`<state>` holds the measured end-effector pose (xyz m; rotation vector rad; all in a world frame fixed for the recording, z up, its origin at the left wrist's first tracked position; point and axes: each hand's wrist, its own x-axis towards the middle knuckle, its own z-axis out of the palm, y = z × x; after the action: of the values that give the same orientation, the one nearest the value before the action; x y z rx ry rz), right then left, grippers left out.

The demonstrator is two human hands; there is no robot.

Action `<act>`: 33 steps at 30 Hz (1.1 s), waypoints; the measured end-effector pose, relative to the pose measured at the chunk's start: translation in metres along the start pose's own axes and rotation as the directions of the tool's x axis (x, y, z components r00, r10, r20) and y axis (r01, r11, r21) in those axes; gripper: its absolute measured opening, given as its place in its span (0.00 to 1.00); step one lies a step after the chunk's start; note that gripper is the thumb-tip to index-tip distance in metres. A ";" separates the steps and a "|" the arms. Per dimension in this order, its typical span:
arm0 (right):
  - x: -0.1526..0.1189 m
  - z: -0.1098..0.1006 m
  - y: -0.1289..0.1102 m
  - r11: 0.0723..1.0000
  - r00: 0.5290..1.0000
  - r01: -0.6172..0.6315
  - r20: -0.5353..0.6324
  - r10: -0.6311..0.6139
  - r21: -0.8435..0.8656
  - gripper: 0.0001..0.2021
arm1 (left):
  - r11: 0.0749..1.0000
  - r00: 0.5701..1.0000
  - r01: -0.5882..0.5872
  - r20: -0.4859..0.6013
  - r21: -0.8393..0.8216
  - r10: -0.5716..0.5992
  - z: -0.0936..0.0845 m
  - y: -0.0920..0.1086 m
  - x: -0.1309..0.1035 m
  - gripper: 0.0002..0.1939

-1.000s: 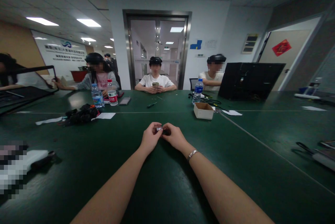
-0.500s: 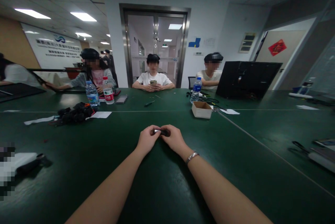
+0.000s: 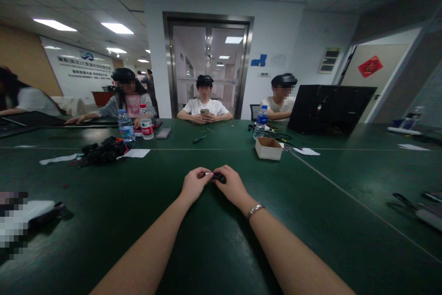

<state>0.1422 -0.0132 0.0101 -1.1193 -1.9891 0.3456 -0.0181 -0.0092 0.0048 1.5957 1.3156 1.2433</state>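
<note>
Evidently dark object point(image 3: 219, 177) (half-hidden) between left fingers point(image 3: 200, 170) and right fingers point(image 3: 221, 169).

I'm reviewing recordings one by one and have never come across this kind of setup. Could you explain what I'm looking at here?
There is no robot here: the left hand and right hand are a person's own, bare. The view comes from a camera worn on that person's head, looking forward and down.

The right fingertips pinch a small dark object; the left ones pinch a bright bit right beside it. I can't tell what these are, or whether they are joined.

On the green table, beyond the hands, are an open box, a thin tool, a tangled black bundle and a blue-capped bottle behind the box. The person opposite holds a phone.
</note>
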 end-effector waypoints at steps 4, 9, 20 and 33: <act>-0.001 0.000 -0.001 1.000 1.000 -0.002 0.015 0.002 -0.015 0.11 | 0.997 0.999 0.035 0.006 -0.064 -0.034 0.001 0.003 -0.001 0.13; -0.001 0.000 0.000 1.000 1.000 0.012 0.021 -0.013 0.018 0.11 | 0.994 0.994 0.103 -0.014 -0.043 -0.104 0.000 0.012 -0.004 0.13; 0.002 -0.001 0.001 1.000 0.999 -0.018 0.030 0.018 0.012 0.11 | 0.963 0.994 0.020 0.105 -0.268 0.009 -0.006 0.010 -0.007 0.10; 0.003 -0.002 0.002 0.999 0.999 -0.027 0.028 0.027 0.016 0.11 | 0.984 0.997 0.048 0.066 -0.170 -0.037 -0.006 0.010 -0.007 0.06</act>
<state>0.1445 -0.0103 0.0117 -1.1374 -1.9938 0.3933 -0.0212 -0.0180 0.0141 1.4657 1.1650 1.2357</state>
